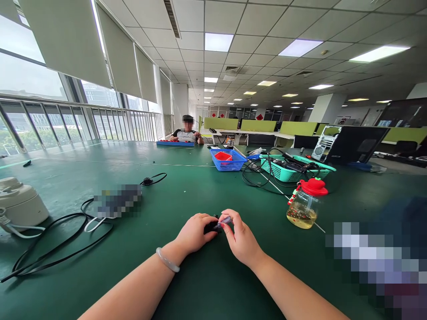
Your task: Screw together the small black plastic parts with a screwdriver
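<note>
My left hand (195,233) is closed around a small black object (210,227), most of it hidden by my fingers. Between thumb and fingertips, my right hand (243,240) pinches a small translucent, purplish piece (227,220). The two items meet, or nearly so, in front of me just above the green tabletop (200,195); I cannot tell whether they are joined. A pale bangle (167,261) circles my left wrist.
Left stand a white appliance (20,204) and black cable (66,242). Rightward are a red-lidded jar of liquid (303,209), a teal basket of cables (283,174) and a blue basket (228,164). A person (187,133) sits at the far end behind a blue tray (175,143).
</note>
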Available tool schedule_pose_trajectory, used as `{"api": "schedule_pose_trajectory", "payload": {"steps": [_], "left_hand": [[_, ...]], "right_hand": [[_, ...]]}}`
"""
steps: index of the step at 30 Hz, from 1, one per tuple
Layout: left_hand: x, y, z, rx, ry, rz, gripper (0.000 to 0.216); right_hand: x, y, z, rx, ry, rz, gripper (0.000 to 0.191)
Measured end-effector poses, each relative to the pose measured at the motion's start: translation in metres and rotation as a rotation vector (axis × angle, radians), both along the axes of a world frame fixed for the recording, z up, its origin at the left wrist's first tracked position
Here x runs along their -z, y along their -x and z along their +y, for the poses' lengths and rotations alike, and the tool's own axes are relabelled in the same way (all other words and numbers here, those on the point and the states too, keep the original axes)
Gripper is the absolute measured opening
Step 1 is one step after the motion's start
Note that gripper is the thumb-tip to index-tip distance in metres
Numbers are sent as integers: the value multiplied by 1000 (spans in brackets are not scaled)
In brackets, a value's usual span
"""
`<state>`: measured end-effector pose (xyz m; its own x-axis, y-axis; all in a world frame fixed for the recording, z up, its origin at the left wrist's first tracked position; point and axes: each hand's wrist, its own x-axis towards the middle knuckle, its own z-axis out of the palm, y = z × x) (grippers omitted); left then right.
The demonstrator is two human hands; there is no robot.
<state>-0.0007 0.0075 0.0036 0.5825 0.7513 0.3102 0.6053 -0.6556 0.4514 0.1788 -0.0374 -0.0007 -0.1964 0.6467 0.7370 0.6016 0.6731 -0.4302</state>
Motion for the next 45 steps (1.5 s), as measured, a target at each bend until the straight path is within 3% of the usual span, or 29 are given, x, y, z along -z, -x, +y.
{"api": "schedule_pose_trajectory", "payload": {"steps": [5, 13, 18, 23, 40, 45], "left_hand": [[-4, -1, -3, -27, -22, -51, 34], [-2, -1, -3, -128, -83, -80, 39], [-3, -1, -4, -315, -101, 70, 40], [-4, -1, -7, -416, -116, 201, 37], [-2, 1, -5, -446, -79, 257, 33], [-1, -2, -3, -311, -63, 129, 36]], "right_hand": [[-1, -3, 0, 4, 5, 20, 27], [-4, -7, -5, 42, -229, 275, 25], [0, -11, 4, 99, -159, 258, 20], [2, -13, 10, 130, -60, 250, 20], [3, -13, 11, 151, 76, 183, 18], [4, -13, 12, 145, 74, 185, 19]]}}
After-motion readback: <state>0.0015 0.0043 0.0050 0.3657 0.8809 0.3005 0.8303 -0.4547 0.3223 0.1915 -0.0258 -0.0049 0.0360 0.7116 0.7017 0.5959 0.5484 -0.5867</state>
